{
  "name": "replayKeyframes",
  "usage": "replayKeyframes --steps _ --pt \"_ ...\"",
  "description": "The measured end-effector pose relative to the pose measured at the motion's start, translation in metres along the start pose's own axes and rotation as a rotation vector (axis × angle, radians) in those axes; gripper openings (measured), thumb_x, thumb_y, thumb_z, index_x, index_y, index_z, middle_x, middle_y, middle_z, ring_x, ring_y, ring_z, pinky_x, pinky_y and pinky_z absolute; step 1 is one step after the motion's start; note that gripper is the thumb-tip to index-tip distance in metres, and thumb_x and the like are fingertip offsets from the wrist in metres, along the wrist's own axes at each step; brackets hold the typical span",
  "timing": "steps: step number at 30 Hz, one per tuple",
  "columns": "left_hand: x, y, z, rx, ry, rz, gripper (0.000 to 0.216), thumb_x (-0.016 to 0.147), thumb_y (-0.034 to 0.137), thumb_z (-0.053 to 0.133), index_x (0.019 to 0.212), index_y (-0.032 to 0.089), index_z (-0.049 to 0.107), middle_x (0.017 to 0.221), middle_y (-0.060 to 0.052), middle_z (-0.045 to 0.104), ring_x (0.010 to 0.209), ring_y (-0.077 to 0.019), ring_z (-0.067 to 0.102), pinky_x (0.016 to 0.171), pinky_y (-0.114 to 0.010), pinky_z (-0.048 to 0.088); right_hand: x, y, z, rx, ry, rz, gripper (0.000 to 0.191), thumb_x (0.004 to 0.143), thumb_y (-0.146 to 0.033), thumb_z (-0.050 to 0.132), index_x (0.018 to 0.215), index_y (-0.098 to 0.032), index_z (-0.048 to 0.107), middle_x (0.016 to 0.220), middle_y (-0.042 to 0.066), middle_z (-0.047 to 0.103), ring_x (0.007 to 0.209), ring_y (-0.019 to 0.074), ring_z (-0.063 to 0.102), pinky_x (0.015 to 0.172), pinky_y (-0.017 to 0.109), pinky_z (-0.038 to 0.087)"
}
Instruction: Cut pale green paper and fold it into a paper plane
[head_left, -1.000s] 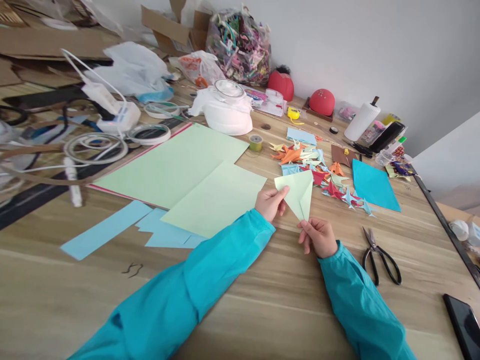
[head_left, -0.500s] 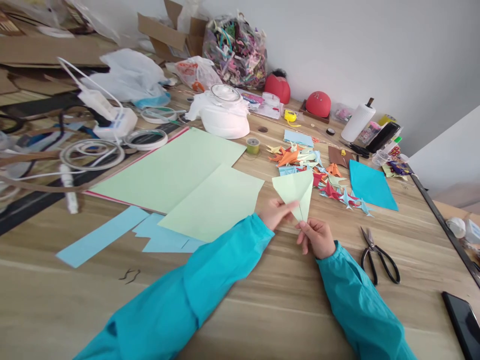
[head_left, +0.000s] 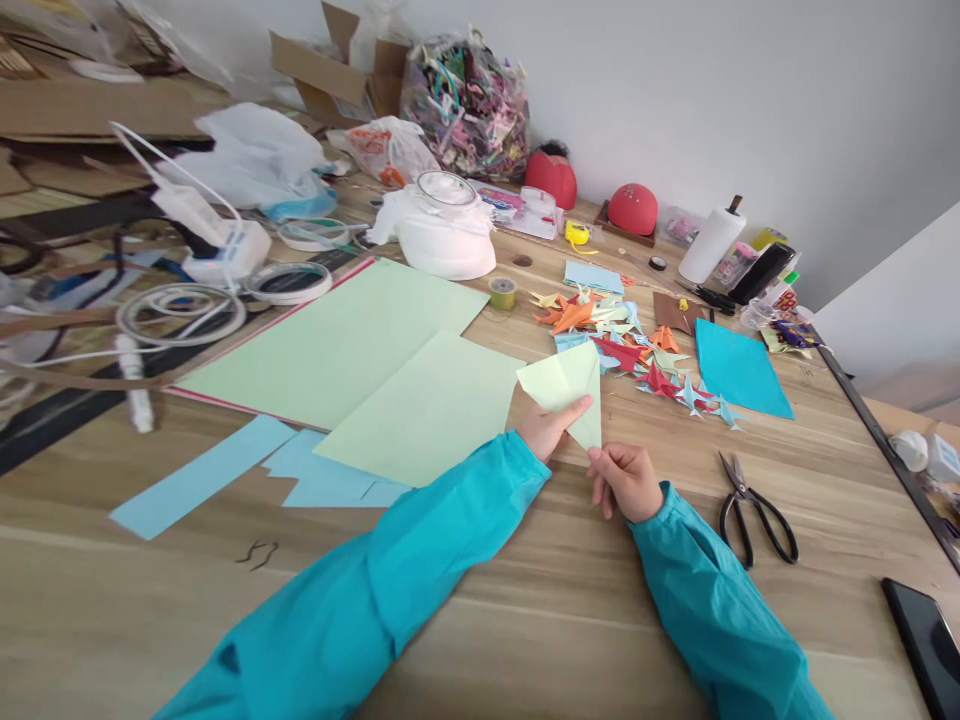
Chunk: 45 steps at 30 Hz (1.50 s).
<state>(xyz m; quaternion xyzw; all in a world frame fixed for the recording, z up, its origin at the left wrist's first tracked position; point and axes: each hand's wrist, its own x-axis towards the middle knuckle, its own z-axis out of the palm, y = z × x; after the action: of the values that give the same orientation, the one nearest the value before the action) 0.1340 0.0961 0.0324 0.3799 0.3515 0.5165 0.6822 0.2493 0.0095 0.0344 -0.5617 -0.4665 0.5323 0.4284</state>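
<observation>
Between my hands, raised off the table, is a pale green piece of folded paper (head_left: pixel 568 377), wide at its far end and narrowing to a point near me. My left hand (head_left: pixel 545 427) is closed on its left side, thumb lying across the front and the other fingers mostly hidden behind. With thumb and forefinger, my right hand (head_left: pixel 625 478) pinches the pointed lower tip. Beyond the paper lies a pile of small folded paper cranes (head_left: pixel 619 350) in orange, red, blue and pale green.
Pale green sheets (head_left: pixel 431 405) and blue paper strips (head_left: pixel 206 475) lie to the left. Black-handled scissors (head_left: pixel 756 510) rest at the right, with a phone (head_left: pixel 924 640) nearer the edge. A bright blue sheet (head_left: pixel 739 368) and a thread spool (head_left: pixel 502 293) are farther back. Cables (head_left: pixel 180 312) clutter the left.
The folded paper has shifted left and turned, its wide end now leaning left. My left thumb lies farther up across it. My right hand still pinches the tip, slightly farther left.
</observation>
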Motion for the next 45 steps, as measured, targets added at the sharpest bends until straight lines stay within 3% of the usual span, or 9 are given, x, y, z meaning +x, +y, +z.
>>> replayKeyframes --steps 7,12,17,25,32,34,38,42,45 --pt "0.010 0.017 -0.001 -0.232 0.295 -0.101 0.033 0.054 0.027 0.081 0.083 0.017 0.067 0.089 -0.006 0.071 0.078 -0.0201 0.067 0.053 -0.025 0.054 0.000 0.006 -0.002 -0.003 -0.003 -0.034 0.049 0.073 -0.063 0.058 0.057 -0.017 0.054 0.037 -0.002 0.055 0.023 0.0069 0.043 0.025 0.015 0.025" --pt "-0.003 0.005 0.006 -0.177 0.134 -0.029 0.033 0.058 0.029 0.081 0.087 0.019 0.068 0.095 -0.005 0.071 0.092 -0.0223 0.066 0.073 -0.030 0.056 0.007 0.008 -0.003 0.136 0.100 -0.075 0.052 0.075 -0.068 0.051 0.066 -0.017 0.055 0.045 0.000 0.060 0.029 0.0093 0.050 0.030 0.018 0.035" --pt "-0.013 -0.011 0.007 0.022 -0.067 -0.107 0.037 0.060 0.038 0.079 0.089 0.017 0.069 0.086 -0.006 0.072 0.079 -0.0225 0.067 0.070 -0.033 0.056 0.004 0.003 0.000 0.029 0.057 -0.070 0.049 0.074 -0.066 0.055 0.064 -0.017 0.054 0.046 -0.001 0.059 0.030 0.0085 0.050 0.031 0.018 0.037" --pt "0.007 0.012 0.002 -0.203 0.120 -0.105 0.044 0.049 0.037 0.084 0.083 0.013 0.070 0.080 -0.007 0.073 0.079 -0.0233 0.068 0.067 -0.031 0.056 0.004 0.002 0.001 0.018 0.104 -0.072 0.049 0.073 -0.065 0.056 0.062 -0.017 0.055 0.044 -0.002 0.057 0.029 0.0080 0.049 0.030 0.017 0.035" --pt "0.016 0.010 -0.010 -0.114 0.183 -0.111 0.035 0.051 0.036 0.081 0.075 0.013 0.071 0.063 -0.002 0.067 0.063 -0.0172 0.063 0.060 -0.028 0.051 0.008 0.004 0.000 0.076 0.383 -0.161 0.043 0.070 -0.060 0.064 0.064 -0.018 0.056 0.051 0.000 0.061 0.032 0.0095 0.050 0.032 0.021 0.040" --pt "0.020 0.011 -0.017 0.095 0.214 0.008 0.028 0.057 0.039 0.077 0.070 0.015 0.070 0.062 0.000 0.064 0.060 -0.0153 0.059 0.058 -0.027 0.048 0.008 0.004 -0.004 0.051 0.494 -0.229 0.038 0.071 -0.056 0.064 0.066 -0.019 0.057 0.054 0.000 0.062 0.035 0.0103 0.051 0.035 0.023 0.042" --pt "0.015 0.021 -0.024 0.651 0.290 0.636 0.021 0.072 0.034 0.067 0.086 0.019 0.071 0.071 -0.001 0.057 0.061 -0.0119 0.050 0.063 -0.024 0.045 0.005 0.007 -0.013 -0.137 0.695 -0.414 0.023 0.077 -0.043 0.064 0.073 -0.020 0.062 0.057 0.000 0.062 0.043 0.0132 0.056 0.043 0.026 0.047" --pt "-0.004 0.026 -0.015 1.019 -0.173 1.052 0.022 0.085 0.025 0.054 0.101 0.023 0.069 0.065 -0.001 0.051 0.058 -0.0120 0.047 0.058 -0.024 0.041 0.000 0.011 -0.017 -0.464 0.796 -0.607 0.012 0.081 -0.032 0.061 0.083 -0.021 0.066 0.067 0.004 0.065 0.055 0.0160 0.060 0.053 0.028 0.050" --pt "-0.011 0.023 -0.011 1.125 -0.381 1.141 0.025 0.089 0.021 0.045 0.096 0.023 0.070 0.061 -0.001 0.050 0.055 -0.0123 0.046 0.051 -0.024 0.034 -0.005 0.012 -0.018 -0.718 0.798 -0.823 0.009 0.082 -0.023 0.059 0.084 -0.021 0.067 0.072 0.006 0.068 0.062 0.0166 0.061 0.060 0.029 0.050"
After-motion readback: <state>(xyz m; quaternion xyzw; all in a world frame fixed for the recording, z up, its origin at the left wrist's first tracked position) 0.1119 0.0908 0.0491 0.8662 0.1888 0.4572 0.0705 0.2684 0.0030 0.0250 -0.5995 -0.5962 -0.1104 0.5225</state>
